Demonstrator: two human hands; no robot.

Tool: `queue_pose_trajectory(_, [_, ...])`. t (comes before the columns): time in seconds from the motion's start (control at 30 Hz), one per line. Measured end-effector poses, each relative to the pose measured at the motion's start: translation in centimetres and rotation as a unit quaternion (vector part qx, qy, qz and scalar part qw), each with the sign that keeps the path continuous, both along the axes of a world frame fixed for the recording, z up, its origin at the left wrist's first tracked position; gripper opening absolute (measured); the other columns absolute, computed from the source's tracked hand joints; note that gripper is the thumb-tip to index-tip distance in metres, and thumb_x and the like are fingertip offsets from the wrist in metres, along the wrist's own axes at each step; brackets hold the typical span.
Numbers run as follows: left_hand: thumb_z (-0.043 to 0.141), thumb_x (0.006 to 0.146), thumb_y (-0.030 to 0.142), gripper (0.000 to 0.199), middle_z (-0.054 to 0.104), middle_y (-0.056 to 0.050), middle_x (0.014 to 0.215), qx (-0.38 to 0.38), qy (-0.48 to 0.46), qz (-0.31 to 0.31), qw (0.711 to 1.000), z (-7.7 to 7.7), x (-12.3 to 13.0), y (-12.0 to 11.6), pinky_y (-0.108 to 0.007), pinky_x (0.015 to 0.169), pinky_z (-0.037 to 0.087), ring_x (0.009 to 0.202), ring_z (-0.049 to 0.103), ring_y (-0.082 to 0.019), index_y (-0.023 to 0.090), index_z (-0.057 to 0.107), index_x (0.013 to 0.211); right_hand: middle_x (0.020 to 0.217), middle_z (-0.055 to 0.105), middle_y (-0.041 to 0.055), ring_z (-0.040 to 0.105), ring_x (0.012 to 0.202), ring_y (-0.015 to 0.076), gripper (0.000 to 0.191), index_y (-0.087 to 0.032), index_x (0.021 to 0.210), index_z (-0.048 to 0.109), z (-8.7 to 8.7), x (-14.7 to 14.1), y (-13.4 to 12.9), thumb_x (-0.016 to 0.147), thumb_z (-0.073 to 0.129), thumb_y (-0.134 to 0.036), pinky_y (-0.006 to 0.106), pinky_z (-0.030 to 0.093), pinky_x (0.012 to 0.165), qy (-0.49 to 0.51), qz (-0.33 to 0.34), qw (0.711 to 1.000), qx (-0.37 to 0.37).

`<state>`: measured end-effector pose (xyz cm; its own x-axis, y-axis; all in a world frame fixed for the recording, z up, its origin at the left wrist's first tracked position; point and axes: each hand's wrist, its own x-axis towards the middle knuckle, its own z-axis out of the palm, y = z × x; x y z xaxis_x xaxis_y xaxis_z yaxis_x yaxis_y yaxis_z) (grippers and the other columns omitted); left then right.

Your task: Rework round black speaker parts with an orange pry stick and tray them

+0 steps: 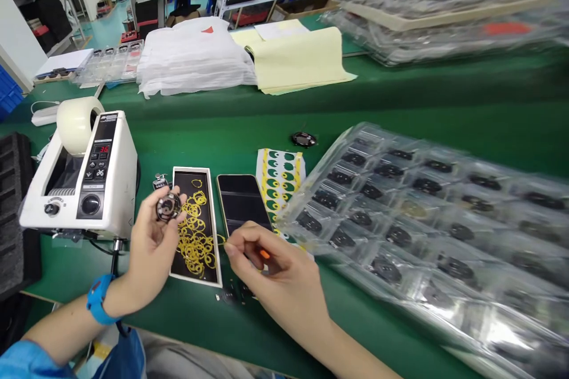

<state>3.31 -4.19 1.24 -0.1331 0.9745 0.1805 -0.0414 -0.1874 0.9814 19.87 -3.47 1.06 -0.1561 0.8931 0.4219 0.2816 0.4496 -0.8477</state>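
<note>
My left hand (pixel 153 243), a blue band round its wrist, is closed on a small round black part (pixel 168 207) with a shiny patterned face turned up. Thumb and forefinger of my right hand (pixel 271 266) pinch a thin yellow ring (pixel 221 240). Something with an orange end (pixel 265 253) shows in the curl of the same hand; its kind is hidden. Between the hands lies a white-rimmed box (pixel 219 260) with a dark bottom, scattered with many loose yellow rings (pixel 193 249). A phone (pixel 242 198) lies beside the box, partly behind my right hand.
A white tape dispenser (pixel 120 160) stands at left. A sheet of green and yellow stickers (pixel 284 174) lies beyond the phone, near another round black part (pixel 304 140). Clear plastic trays (pixel 427 207) of black parts cover the right side. White sheets (pixel 195 56) and yellow paper (pixel 302 59) lie behind.
</note>
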Motion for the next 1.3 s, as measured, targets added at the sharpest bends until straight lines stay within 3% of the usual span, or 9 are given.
queue_pose_trajectory(0.23, [0.058, 0.089, 0.015, 0.033, 0.065, -0.011, 0.127, -0.005, -0.042, 0.025, 0.999, 1.4, -0.5, 0.8, -0.037, 0.103, 0.052, 0.118, 0.064, -0.023, 0.021, 0.054, 0.121, 0.072, 0.054, -0.0015, 0.043, 0.050, 0.0088, 0.013, -0.021, 0.082, 0.054, -1.6, 0.2, 0.6, 0.088, 0.049, -0.011, 0.020, 0.034, 0.043, -0.060, 0.007, 0.998, 0.013])
queue_pose_trajectory(0.4, [0.060, 0.088, 0.019, 0.035, 0.064, -0.012, 0.129, -0.030, -0.026, 0.017, 0.999, 1.5, -0.5, 0.5, -0.037, 0.102, 0.053, 0.120, 0.063, -0.024, 0.019, 0.054, 0.122, 0.072, 0.057, -0.0007, 0.054, 0.058, 0.0110, 0.014, -0.021, 0.082, 0.053, -1.0, 0.1, 0.1, 0.091, 0.050, -0.009, 0.021, 0.041, 0.050, -0.103, -0.012, 0.991, 0.089])
queue_pose_trajectory(0.6, [0.066, 0.087, 0.026, 0.035, 0.069, -0.009, 0.123, -0.038, -0.042, 0.041, 0.998, 1.3, -1.0, 0.7, -0.033, 0.101, 0.054, 0.116, 0.065, -0.023, 0.020, 0.058, 0.121, 0.080, 0.068, 0.0051, 0.063, 0.069, 0.0151, 0.016, -0.017, 0.090, 0.067, -0.2, 4.6, 1.3, 0.091, 0.054, -0.008, 0.025, 0.046, 0.060, -0.278, -0.114, 0.917, 0.261])
queue_pose_trajectory(0.63, [0.066, 0.087, 0.027, 0.036, 0.070, -0.008, 0.122, -0.042, -0.046, 0.042, 0.997, 1.3, -1.1, 0.8, -0.032, 0.101, 0.054, 0.116, 0.065, -0.022, 0.021, 0.058, 0.121, 0.081, 0.070, 0.0048, 0.064, 0.070, 0.0147, 0.016, -0.018, 0.090, 0.070, 0.2, 6.7, 2.1, 0.089, 0.058, -0.008, 0.024, 0.044, 0.058, -0.317, -0.154, 0.904, 0.244])
queue_pose_trajectory(0.7, [0.067, 0.088, 0.028, 0.036, 0.071, -0.007, 0.121, -0.048, -0.049, 0.042, 0.997, 1.4, -1.2, 0.8, -0.031, 0.101, 0.053, 0.116, 0.065, -0.021, 0.022, 0.059, 0.122, 0.088, 0.071, 0.0038, 0.064, 0.072, 0.0131, 0.013, -0.020, 0.090, 0.075, 1.4, 12.0, 3.9, 0.084, 0.067, -0.012, 0.023, 0.035, 0.051, -0.395, -0.301, 0.865, 0.080])
queue_pose_trajectory(0.77, [0.067, 0.087, 0.030, 0.036, 0.071, -0.007, 0.121, -0.054, -0.048, 0.040, 0.997, 1.6, -1.2, 0.7, -0.032, 0.102, 0.053, 0.116, 0.065, -0.021, 0.022, 0.059, 0.121, 0.097, 0.070, 0.0110, 0.064, 0.077, 0.0158, 0.017, -0.011, 0.098, 0.076, 2.9, 17.7, 5.8, 0.085, 0.067, -0.017, 0.026, 0.028, 0.051, -0.409, -0.373, 0.833, 0.015])
queue_pose_trajectory(0.93, [0.068, 0.086, 0.031, 0.037, 0.071, -0.007, 0.121, -0.056, -0.040, 0.033, 0.997, 1.9, -1.2, 0.5, -0.035, 0.102, 0.053, 0.117, 0.065, -0.023, 0.022, 0.060, 0.121, 0.043, 0.052, -0.0003, 0.043, 0.041, 0.0048, 0.029, -0.001, 0.068, 0.074, 4.4, 27.5, 9.4, 0.072, 0.075, -0.029, 0.035, 0.021, 0.053, -0.430, -0.383, 0.802, -0.158])
queue_pose_trajectory(1.1, [0.066, 0.086, 0.030, 0.036, 0.065, -0.009, 0.129, -0.060, -0.030, 0.018, 0.998, 1.4, -1.3, 0.7, -0.037, 0.102, 0.054, 0.118, 0.064, -0.025, 0.021, 0.059, 0.120, 0.033, 0.046, -0.0026, 0.037, 0.032, 0.0040, 0.024, -0.007, 0.046, 0.066, 2.7, 29.3, 10.4, 0.062, 0.080, -0.019, 0.033, 0.025, 0.051, -0.407, -0.336, 0.797, -0.293])
queue_pose_trajectory(1.3, [0.066, 0.085, 0.030, 0.040, 0.065, -0.014, 0.129, -0.072, -0.042, -0.051, 0.995, 0.9, -1.1, 0.9, -0.043, 0.101, 0.053, 0.117, 0.065, -0.027, 0.018, 0.057, 0.122, 0.034, 0.042, -0.0049, 0.038, 0.032, 0.0045, 0.029, -0.007, 0.039, 0.058, 2.3, 29.3, 11.3, 0.057, 0.081, -0.002, 0.034, 0.026, 0.052, -0.387, -0.332, 0.800, -0.317])
